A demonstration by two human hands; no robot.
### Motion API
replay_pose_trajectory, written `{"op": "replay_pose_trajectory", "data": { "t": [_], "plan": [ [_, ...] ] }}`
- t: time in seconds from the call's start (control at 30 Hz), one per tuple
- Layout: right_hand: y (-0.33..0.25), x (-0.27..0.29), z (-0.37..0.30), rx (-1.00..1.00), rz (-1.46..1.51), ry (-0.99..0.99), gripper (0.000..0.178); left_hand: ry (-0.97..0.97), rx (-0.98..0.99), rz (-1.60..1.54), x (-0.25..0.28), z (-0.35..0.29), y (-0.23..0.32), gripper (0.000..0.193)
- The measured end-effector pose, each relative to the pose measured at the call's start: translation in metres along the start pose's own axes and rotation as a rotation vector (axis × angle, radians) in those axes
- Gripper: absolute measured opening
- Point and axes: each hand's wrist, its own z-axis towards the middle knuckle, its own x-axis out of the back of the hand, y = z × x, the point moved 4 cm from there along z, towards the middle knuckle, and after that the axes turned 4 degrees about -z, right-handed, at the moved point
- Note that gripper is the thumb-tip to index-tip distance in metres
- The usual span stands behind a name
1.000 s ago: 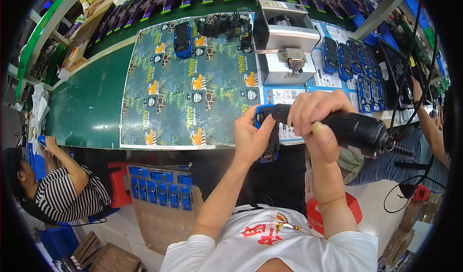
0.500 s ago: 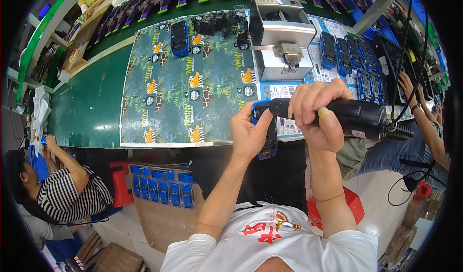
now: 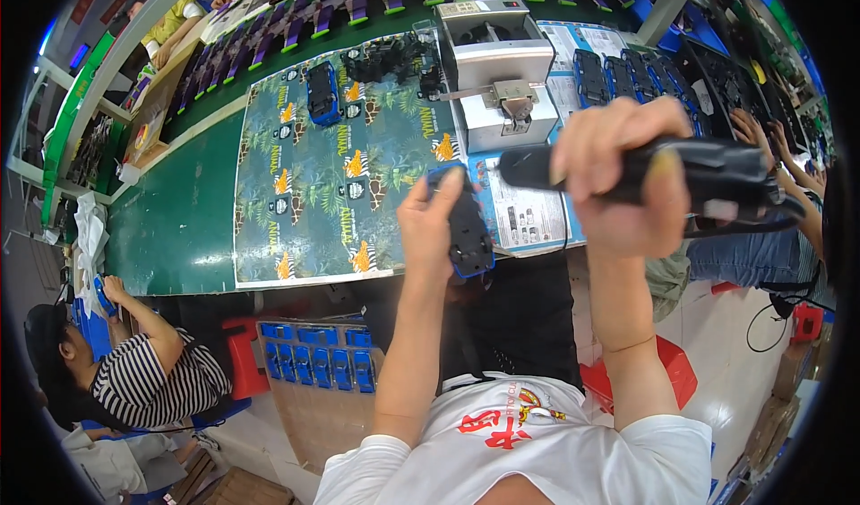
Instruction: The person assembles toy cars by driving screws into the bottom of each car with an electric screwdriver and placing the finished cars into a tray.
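Note:
A blue toy car with a black underside (image 3: 470, 241) is gripped near its far end by my left hand (image 3: 425, 232), underside up, at the table's front edge. My right hand (image 3: 623, 169), blurred by motion, is wrapped round a black corded electric screwdriver (image 3: 717, 175). The tool lies level to the right of the car, its front end pointing left and apart from it. Behind them stands a grey screw feeder (image 3: 498, 57) with a small metal block at its front. Another toy car (image 3: 322, 93) rests on the printed sheet at the left.
Several more cars (image 3: 589, 79) lie in rows right of the feeder. Black parts (image 3: 385, 60) are piled on the animal-printed sheet (image 3: 309, 200). Purple-and-green pieces (image 3: 356, 8) line the far belt. A person in stripes (image 3: 161, 366) sits at the left; another person's hand (image 3: 748, 129) is at the right.
The screwdriver has moved right, away from the car. My left hand has shifted slightly left with the car, so more of its underside shows. The whole view has turned a little.

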Motion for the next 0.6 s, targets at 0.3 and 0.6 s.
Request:
{"op": "replay_pose_trajectory", "data": {
  "t": [0.3, 0.6],
  "plan": [
    [0.032, 0.04, 0.044, 0.018, -0.215, 0.29, 0.011, -0.193, 0.13, -0.082, 0.008, 0.004, 0.004, 0.042],
    [0.054, 0.03, 0.046, -0.139, -0.582, 0.251, 0.016, -0.156, 0.111, -0.247, 0.012, 0.011, 0.005, 0.069]
  ]
}}
